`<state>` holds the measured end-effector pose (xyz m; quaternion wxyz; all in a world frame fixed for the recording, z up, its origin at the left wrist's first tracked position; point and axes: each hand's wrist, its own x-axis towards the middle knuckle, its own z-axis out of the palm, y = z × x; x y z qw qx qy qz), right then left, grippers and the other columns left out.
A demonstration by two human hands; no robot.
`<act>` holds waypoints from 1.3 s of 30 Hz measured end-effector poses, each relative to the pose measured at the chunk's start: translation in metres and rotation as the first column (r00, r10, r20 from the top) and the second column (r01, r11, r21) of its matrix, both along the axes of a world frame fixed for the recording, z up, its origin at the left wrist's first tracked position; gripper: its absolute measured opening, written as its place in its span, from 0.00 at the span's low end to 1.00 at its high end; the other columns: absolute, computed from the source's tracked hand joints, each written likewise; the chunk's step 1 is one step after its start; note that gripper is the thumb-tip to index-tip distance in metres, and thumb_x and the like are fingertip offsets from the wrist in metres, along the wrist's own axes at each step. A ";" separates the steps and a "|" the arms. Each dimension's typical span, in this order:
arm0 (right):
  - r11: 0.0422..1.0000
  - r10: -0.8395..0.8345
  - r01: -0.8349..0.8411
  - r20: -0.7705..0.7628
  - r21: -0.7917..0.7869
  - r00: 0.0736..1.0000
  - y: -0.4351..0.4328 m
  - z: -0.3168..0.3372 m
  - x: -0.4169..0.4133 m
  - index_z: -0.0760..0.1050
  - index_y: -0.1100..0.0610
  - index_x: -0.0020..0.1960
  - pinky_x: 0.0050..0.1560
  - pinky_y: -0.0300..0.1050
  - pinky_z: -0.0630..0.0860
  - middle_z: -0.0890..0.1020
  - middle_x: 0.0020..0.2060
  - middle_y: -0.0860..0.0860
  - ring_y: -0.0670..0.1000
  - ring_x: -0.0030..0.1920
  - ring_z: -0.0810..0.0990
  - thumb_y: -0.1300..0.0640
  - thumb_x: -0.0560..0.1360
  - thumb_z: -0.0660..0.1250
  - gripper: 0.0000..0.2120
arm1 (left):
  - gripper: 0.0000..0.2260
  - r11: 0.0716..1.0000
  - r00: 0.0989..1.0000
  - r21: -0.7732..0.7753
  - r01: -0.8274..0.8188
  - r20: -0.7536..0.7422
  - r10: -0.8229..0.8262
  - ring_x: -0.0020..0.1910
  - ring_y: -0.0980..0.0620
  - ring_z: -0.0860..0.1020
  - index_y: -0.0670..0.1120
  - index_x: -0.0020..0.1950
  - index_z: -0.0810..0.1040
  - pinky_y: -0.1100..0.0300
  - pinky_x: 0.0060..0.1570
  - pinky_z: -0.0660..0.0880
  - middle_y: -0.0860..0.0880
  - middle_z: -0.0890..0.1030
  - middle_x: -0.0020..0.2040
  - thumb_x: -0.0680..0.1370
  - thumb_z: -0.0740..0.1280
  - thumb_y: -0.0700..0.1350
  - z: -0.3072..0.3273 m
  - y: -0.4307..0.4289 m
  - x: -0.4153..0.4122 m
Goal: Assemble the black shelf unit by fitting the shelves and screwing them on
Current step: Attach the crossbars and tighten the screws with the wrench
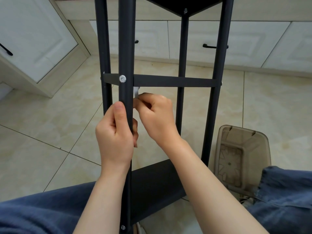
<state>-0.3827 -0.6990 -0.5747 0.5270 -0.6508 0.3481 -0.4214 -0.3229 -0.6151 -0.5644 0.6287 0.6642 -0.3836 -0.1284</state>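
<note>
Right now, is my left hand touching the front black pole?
Touching. The head view shows the left hand wrapped round the front pole, thumb pressed flat along it.

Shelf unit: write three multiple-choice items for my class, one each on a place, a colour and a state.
1. Where is the bin relative to the unit? A to its left B to its right C on top of it
2. What colour are the cabinet handles? A black B gold C red
3. What is the left grip doing? A hanging open B holding the front post C lying on the bin
Answers: 1 B, it sits on the floor at the unit's right. 2 A, they look black. 3 B, it wraps round the post.
</note>
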 end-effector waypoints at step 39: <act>0.961 -0.207 0.221 0.100 -0.167 0.973 0.002 0.002 -0.005 0.83 0.67 0.46 0.44 0.37 0.78 0.85 0.37 0.57 0.43 0.36 0.79 0.65 0.79 0.66 0.08 | 0.23 0.997 0.995 0.018 0.077 0.055 -0.077 0.22 0.53 0.71 0.50 0.43 0.76 0.64 0.21 0.68 0.46 0.74 0.29 0.80 0.55 0.67 0.005 -0.002 -0.013</act>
